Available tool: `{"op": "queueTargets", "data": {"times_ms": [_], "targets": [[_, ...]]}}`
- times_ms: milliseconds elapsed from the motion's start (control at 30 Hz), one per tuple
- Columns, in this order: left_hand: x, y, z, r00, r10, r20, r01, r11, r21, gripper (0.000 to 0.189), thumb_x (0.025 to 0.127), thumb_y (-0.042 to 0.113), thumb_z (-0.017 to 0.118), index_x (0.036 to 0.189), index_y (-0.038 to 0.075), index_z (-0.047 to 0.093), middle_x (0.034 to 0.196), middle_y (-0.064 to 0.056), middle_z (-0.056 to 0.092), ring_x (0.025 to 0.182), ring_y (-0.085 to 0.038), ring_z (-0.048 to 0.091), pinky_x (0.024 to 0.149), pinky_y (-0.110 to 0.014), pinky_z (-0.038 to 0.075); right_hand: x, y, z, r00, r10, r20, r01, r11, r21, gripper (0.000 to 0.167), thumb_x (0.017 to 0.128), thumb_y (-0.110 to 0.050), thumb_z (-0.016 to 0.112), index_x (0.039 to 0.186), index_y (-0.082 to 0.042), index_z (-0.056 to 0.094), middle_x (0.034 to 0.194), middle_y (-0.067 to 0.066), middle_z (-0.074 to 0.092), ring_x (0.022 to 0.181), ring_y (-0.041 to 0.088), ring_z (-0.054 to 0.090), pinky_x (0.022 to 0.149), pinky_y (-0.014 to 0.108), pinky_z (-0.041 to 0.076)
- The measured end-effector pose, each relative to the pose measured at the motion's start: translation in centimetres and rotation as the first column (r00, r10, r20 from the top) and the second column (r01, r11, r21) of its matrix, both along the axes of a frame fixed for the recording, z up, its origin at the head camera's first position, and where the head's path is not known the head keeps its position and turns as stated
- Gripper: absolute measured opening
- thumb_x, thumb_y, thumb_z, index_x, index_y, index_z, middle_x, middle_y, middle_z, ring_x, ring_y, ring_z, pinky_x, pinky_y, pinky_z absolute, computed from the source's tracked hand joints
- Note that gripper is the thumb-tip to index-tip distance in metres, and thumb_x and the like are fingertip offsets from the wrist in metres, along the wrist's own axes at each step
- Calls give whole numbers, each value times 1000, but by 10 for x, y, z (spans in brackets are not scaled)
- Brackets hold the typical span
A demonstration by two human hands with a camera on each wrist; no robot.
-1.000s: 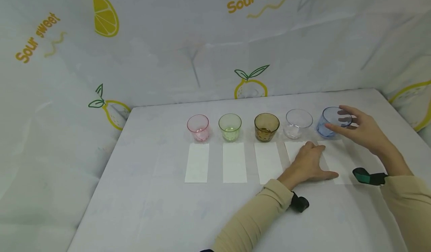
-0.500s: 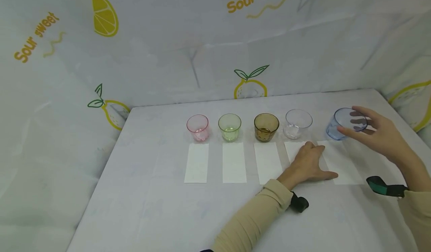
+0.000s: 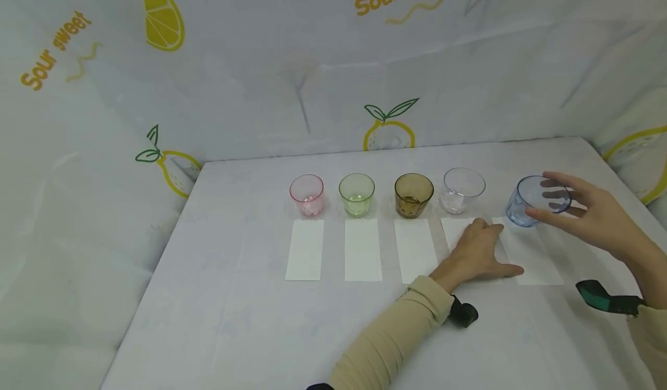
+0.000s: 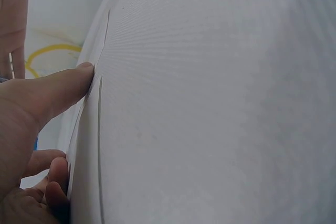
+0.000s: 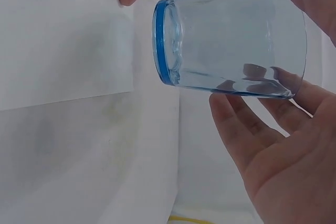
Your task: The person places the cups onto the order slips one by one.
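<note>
My right hand [image 3: 594,216] grips a clear blue glass [image 3: 516,208] near its rim, thumb on one side and fingers on the other. In the right wrist view the blue glass [image 5: 226,40] shows its thick base, with the white paper strip [image 5: 63,51] close by. My left hand [image 3: 476,254] lies spread over two white paper strips, its fingertips on the rightmost strip [image 3: 534,262] and the one beside it. The left wrist view has the thumb of that hand [image 4: 31,108] touching the paper's edge, with other fingers bent below.
Left of the blue glass stand a colourless glass [image 3: 455,202], a brown glass [image 3: 411,208], a green glass [image 3: 356,206] and a pink glass [image 3: 307,205] in a row. Further white paper strips [image 3: 304,251] lie in front of them. A lemon-print sheet [image 3: 234,89] hangs behind the table.
My right hand has carried the blue glass to the right, away from the colourless glass, then slightly towards me. My left hand has stayed in place on the strips.
</note>
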State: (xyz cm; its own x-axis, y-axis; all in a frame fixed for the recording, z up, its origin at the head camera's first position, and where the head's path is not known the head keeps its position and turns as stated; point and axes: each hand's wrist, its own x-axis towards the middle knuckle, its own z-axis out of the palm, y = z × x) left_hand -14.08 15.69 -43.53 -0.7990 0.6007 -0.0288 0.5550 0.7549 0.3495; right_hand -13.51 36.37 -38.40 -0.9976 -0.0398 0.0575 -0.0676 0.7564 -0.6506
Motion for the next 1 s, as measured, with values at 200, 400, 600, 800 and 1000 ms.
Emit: {"op": "queueTargets", "data": {"times_ms": [200,400,600,800,1000], "targets": [[-2,0,0,1000,0,-16,0,1000,2,82,79,66,77,145,22,56,125,11,58,112,2,51,92,-6,38,1,5,-1,999,40,-9,-40,999,-23,81,90,-21,80,157,-9,36,117,-42,36,103,-15,43,74,-9,31],[-3,0,0,1000,-7,-22,7,1000,13,77,79,65,78,141,23,59,119,13,59,109,2,50,90,-6,38,5,6,-6,999,37,-3,-37,999,23,84,90,-24,80,159,-10,34,125,-38,35,117,12,48,72,-10,28],[-2,0,0,1000,-9,-26,9,1000,3,78,79,65,77,142,23,59,122,13,60,111,2,51,92,-6,38,12,10,-8,997,79,-21,-79,997,-12,82,89,-16,80,158,-8,36,121,-43,34,101,-20,41,74,-9,31],[-1,0,0,1000,-13,-24,13,1000,1,80,80,65,77,143,21,58,124,11,60,112,2,51,93,-6,38,19,13,-10,992,120,-30,-121,992,-44,82,88,-9,80,158,-12,37,121,-42,38,100,-27,40,75,-8,33],[-1,-1,-1,999,-22,-27,23,999,31,74,79,63,79,138,23,62,116,13,61,105,2,49,85,-5,35,22,15,-12,990,139,-17,-140,989,-45,82,85,-7,82,156,-13,40,118,-40,44,100,-27,42,74,-8,33]]}}
